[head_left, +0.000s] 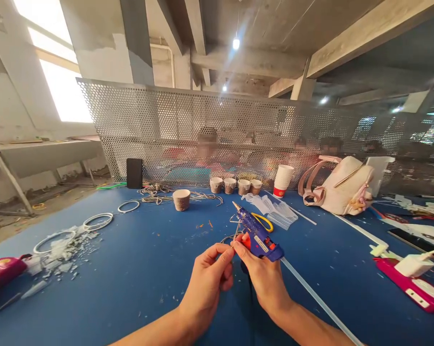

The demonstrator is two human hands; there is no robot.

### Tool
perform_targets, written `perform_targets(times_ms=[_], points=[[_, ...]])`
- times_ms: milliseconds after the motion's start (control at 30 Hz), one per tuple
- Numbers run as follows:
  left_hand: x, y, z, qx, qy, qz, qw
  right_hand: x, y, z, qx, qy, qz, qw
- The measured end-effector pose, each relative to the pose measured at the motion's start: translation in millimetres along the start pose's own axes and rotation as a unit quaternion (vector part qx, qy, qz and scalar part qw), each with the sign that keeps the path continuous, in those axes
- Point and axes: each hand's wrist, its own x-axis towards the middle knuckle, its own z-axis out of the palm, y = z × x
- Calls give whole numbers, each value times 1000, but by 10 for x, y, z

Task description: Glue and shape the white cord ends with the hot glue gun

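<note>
My right hand [265, 276] is closed around a blue hot glue gun [257, 231], its nozzle pointing up and away to the left. From the gun's back end a long translucent glue stick [321, 305] runs toward the lower right. My left hand [210, 278] is in a pinch, thumb against forefinger, and meets the right fingertips. A thin piece of cord [234, 229] shows at the pinched fingers; its ends are partly hidden. Beyond the gun lie yellow-handled scissors [263, 222], partly covered. Farther off, a cord-wrapped paper cup [181, 200] stands upright.
Several wrapped cups [230, 185] line the back, beside stacked paper cups [283, 180] and clear glue sticks [274, 210]. Loose cord [159, 194], white rings [98, 221] and plastic scraps [60, 254] lie left. A pink bag [341, 185] and power strip [411, 286] sit right.
</note>
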Motion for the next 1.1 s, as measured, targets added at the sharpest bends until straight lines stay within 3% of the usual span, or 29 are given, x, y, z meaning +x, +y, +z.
perform_targets(times_ms=[100, 500, 767, 967, 1100], points=[[13, 6, -11, -5, 8, 22, 1000, -15, -64, 19, 9, 56, 22, 998], [52, 29, -35, 15, 40, 48, 998, -25, -187, 65, 30, 74, 10, 997], [20, 82, -7, 21, 31, -7, 999, -24, -151, 68, -76, 99, -95, 988], [33, 74, -17, 11, 43, -2, 999, -7, -54, 5, -202, 100, -199, 954], [40, 85, -20, -31, 36, -20, 999, -18, -84, 26, -232, 89, -222, 943]])
